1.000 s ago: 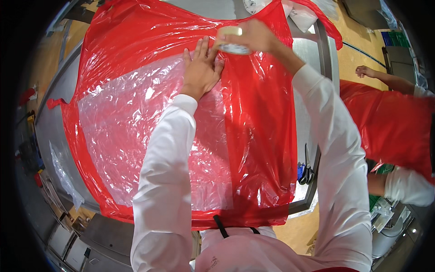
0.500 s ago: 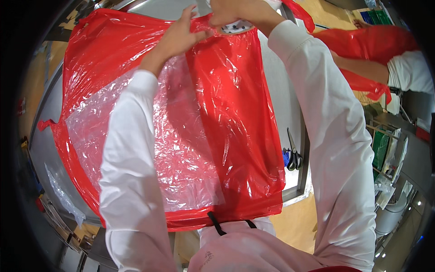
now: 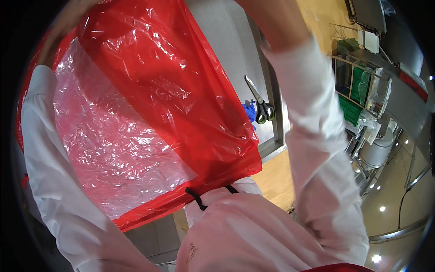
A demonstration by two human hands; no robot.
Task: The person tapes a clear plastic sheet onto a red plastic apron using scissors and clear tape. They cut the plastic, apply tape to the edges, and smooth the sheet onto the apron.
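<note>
The red plastic sheet (image 3: 181, 90) lies spread on the table (image 3: 226, 41) in front of the person, its lower edge reaching the white garment (image 3: 235, 226). On its left part is a wrinkled clear plastic film (image 3: 108, 149), bordered below by a red margin and on the right by a broad red band. The laying-out looks done, in my judgement; whether anything fastens film to sheet does not show, so what is left stays open.

The left hand (image 3: 76, 14) is over the sheet's upper left part, blurred and cut by the rim; I cannot tell whether its fingers grip or rest loose. The right hand is beyond the upper edge (only the right forearm (image 3: 283, 22) shows), so its fingers cannot be judged either. The sheet's far edge is also cut off.

Just right of the sheet are scissors (image 3: 260, 103), a blue scrap (image 3: 250, 112) at their handles. Farther right are green crates (image 3: 360, 86).
</note>
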